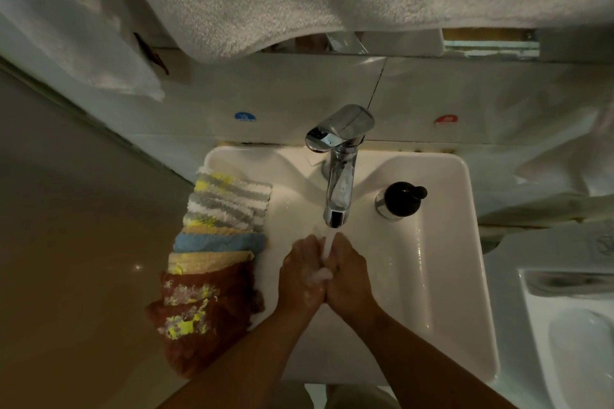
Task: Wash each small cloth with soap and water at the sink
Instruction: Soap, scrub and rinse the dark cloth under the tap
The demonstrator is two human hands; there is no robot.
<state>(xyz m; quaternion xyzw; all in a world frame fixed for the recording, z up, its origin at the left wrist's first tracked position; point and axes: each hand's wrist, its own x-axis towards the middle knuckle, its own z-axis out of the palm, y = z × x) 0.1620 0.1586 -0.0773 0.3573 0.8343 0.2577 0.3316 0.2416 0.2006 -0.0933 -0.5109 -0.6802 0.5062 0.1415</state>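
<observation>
Fig. Concealed and cropped regions around the joined hands at the sink [465, 242]
The left hand [304, 271] and right hand [347, 271] press palm to palm, so apart from white foam [320, 274] whatever lies between them is hidden; the basin floor beneath the hands is covered, and both forearms are cut by the lower edge; left of the hands, each piece in the stack of small cloths [219, 232] hides most of the one under it; beyond the fingertips, lettering on the blue sticker [245, 116] and red sticker [446, 119] is too small to read; far right of the hands, a second basin [578, 325] is cropped by the frame
</observation>
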